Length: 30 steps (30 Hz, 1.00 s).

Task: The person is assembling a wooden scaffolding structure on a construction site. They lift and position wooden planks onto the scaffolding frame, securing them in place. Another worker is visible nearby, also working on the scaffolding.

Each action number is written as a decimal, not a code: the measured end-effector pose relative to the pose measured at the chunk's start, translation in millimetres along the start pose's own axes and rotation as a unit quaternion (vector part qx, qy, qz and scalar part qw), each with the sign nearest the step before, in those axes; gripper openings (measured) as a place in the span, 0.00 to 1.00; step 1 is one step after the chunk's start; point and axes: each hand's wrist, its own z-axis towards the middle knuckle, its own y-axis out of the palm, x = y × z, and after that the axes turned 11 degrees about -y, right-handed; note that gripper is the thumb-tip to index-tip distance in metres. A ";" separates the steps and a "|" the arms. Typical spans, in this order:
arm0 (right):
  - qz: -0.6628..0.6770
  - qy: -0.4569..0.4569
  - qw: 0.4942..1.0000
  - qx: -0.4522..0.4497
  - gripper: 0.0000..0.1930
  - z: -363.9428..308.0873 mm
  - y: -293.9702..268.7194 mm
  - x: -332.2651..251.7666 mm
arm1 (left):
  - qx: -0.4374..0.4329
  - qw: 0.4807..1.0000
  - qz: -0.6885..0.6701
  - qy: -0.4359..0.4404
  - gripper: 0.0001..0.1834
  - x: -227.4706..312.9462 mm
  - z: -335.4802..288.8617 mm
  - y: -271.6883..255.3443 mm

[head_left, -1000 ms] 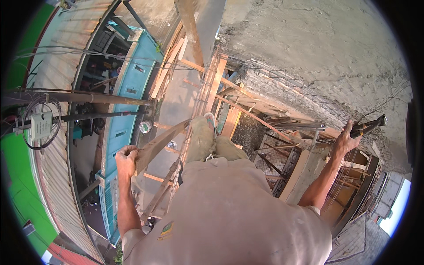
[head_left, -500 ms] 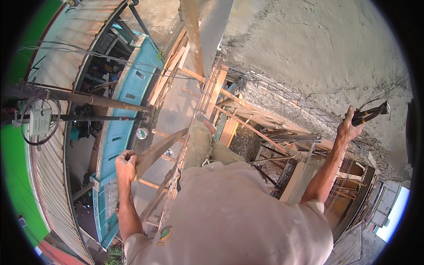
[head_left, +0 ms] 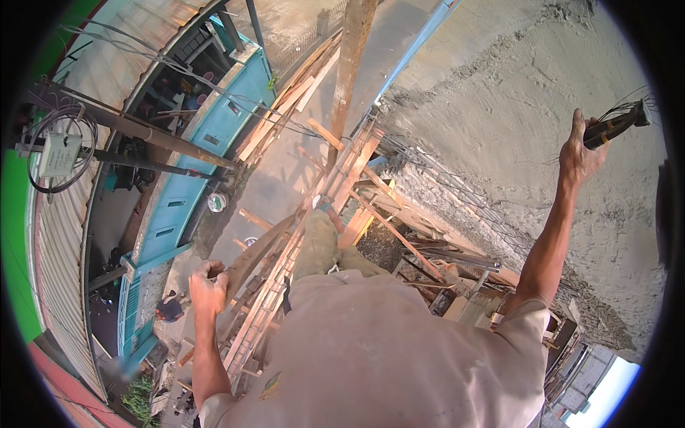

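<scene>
My right hand (head_left: 584,158) is raised at the right above the wet concrete. It is closed around dark pincers (head_left: 615,128) with orange bands, head pointing away to the right. Thin tie wires (head_left: 628,102) stick out beside them. My left hand (head_left: 208,287) is held out at the left with curled fingers; whatever may be inside is hidden. Close beside it runs a brown wooden plank (head_left: 246,262), and I cannot tell whether they touch. My foot (head_left: 327,205) stands on a narrow run of rebar and formwork boards (head_left: 353,160).
Fresh grey concrete (head_left: 514,93) spreads at the right, with a rebar cage (head_left: 457,182) along its edge. A wooden post (head_left: 349,68) rises ahead. Cables (head_left: 157,57) and a utility box (head_left: 61,155) hang at the left. Far below are a road (head_left: 285,167) and a turquoise wall (head_left: 187,171).
The view has shifted and turned a little. My right hand has moved up and outward with the pincers. My left hand sits slightly lower, and the plank now shows beside and behind it.
</scene>
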 end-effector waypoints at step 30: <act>0.237 -0.175 0.922 -0.252 0.29 33.5 398.3 -197.6 | 0.141 0.971 -0.048 -0.188 0.19 41.0 -0.4 9.5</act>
